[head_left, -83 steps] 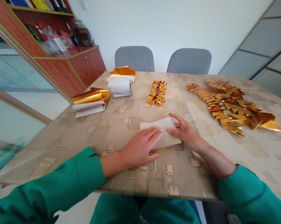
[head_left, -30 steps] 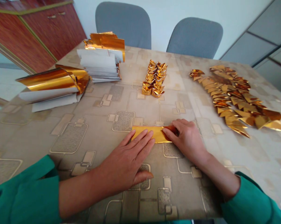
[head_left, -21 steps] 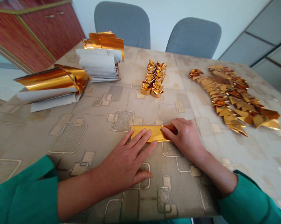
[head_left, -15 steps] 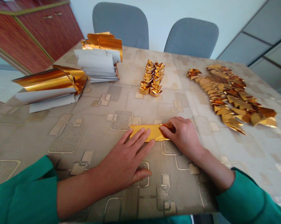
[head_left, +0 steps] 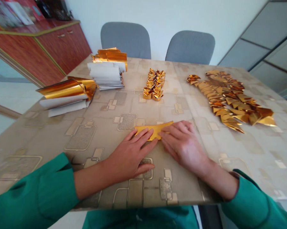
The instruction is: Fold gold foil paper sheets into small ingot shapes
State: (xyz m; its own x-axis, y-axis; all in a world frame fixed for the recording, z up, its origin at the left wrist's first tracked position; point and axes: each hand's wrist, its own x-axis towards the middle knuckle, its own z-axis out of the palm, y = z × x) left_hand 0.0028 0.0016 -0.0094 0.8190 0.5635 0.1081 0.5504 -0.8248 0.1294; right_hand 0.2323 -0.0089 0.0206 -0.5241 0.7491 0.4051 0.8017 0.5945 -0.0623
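Observation:
A folded strip of gold foil paper (head_left: 153,130) lies on the patterned table (head_left: 105,127) in front of me. My left hand (head_left: 131,152) lies flat with its fingers stretched out, the fingertips pressing the strip's left part. My right hand (head_left: 181,144) rests palm down with its fingers stretched over the strip's right end, covering that end. Both arms wear green sleeves.
Two stacks of gold-and-white foil sheets (head_left: 67,95) (head_left: 108,71) sit at the left. A cluster of folded gold ingots (head_left: 154,84) stands in the middle, and a spread of folded gold triangles (head_left: 229,98) lies at the right. Two grey chairs (head_left: 125,39) stand behind the table; a wooden cabinet (head_left: 50,47) is at the far left.
The white sheet has been folded into a narrow gold strip. My right hand has slid left over its right end, whose corner now angles up. The camera has tilted up slightly.

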